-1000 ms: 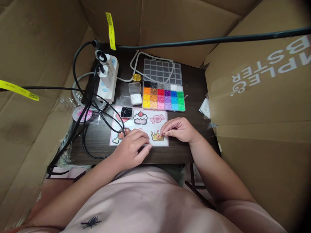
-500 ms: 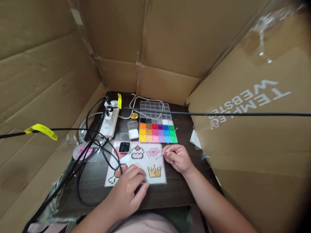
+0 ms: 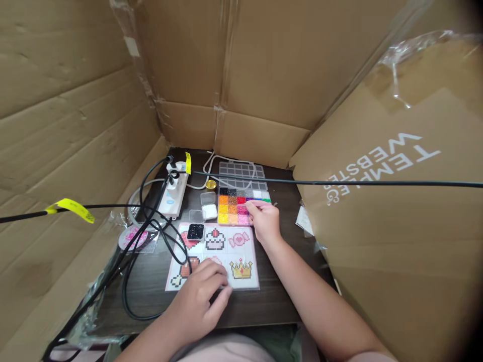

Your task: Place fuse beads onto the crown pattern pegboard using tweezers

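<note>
Right hand point(image 3: 263, 219) moved up to bead box point(image 3: 237, 206), fingers' grip unclear | left hand point(image 3: 202, 294) flat, fingers loose on pattern sheet point(image 3: 247, 254)

At frame centre, the right hand point(image 3: 264, 221) reaches over the bead box point(image 3: 234, 206) of coloured compartments; below it, the left hand point(image 3: 199, 296) rests on the pattern sheet point(image 3: 226, 256) on the dark bench point(image 3: 279, 301).

left hand point(image 3: 202, 294): palm down, fingers loosely curled, close to body | right hand point(image 3: 264, 221): arm stretched forward, fingers pinched together

Black cables point(image 3: 151, 236) across table's left point(image 3: 151, 281); bare right edge
</note>
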Action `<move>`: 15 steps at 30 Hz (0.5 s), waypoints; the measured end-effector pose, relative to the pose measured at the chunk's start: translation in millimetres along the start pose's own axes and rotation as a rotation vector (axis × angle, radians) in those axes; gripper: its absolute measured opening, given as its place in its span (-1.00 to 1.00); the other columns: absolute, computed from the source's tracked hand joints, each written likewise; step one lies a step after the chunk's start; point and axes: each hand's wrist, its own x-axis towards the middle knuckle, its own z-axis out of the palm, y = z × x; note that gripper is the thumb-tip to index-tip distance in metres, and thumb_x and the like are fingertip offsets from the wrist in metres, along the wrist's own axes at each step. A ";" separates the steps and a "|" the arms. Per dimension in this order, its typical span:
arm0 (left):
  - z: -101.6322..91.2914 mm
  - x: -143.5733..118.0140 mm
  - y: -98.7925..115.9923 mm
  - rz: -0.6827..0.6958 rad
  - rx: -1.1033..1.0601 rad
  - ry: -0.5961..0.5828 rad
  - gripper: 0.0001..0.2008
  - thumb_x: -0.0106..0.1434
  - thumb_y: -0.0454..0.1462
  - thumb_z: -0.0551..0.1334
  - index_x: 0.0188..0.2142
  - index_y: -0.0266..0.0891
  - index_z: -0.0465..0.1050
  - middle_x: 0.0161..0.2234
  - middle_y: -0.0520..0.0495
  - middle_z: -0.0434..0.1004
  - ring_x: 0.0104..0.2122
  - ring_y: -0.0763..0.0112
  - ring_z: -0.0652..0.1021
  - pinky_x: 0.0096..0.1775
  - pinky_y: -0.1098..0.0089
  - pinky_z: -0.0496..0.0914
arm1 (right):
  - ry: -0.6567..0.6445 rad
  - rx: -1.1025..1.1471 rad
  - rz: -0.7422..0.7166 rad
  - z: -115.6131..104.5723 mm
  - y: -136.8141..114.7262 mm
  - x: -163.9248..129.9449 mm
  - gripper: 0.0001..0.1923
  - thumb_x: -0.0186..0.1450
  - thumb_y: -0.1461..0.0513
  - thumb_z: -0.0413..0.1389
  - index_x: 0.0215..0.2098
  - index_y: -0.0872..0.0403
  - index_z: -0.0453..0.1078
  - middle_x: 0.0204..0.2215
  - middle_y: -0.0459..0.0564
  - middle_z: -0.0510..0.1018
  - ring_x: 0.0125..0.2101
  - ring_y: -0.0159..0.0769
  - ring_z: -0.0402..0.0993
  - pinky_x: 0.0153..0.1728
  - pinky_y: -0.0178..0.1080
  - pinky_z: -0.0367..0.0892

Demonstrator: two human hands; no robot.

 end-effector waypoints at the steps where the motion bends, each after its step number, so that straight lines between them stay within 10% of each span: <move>1: 0.1 0.1 -0.1 -0.002 -0.004 -0.005 -0.90 0.35 -0.40 0.14 -0.28 -0.23 0.38 -0.28 -0.09 0.48 -0.22 0.34 0.47 -0.19 0.28 0.37 | 0.016 -0.017 -0.004 1.0 3.0 0.8 -0.69 0.12 0.03 0.28 -0.46 0.14 0.57 -0.54 0.06 0.60 -0.60 -0.31 0.41 -0.60 -0.26 0.29; 15: -0.1 1.7 0.5 -0.003 -0.013 0.013 -0.90 0.34 -0.38 0.14 -0.30 -0.22 0.40 -0.31 -0.09 0.49 -0.25 0.32 0.48 -0.21 0.27 0.38 | 0.070 -0.169 -0.004 -3.1 9.0 1.4 -0.66 0.13 0.00 0.27 -0.43 0.14 0.57 -0.59 0.03 0.59 -0.44 -0.15 0.58 -0.46 -0.22 0.44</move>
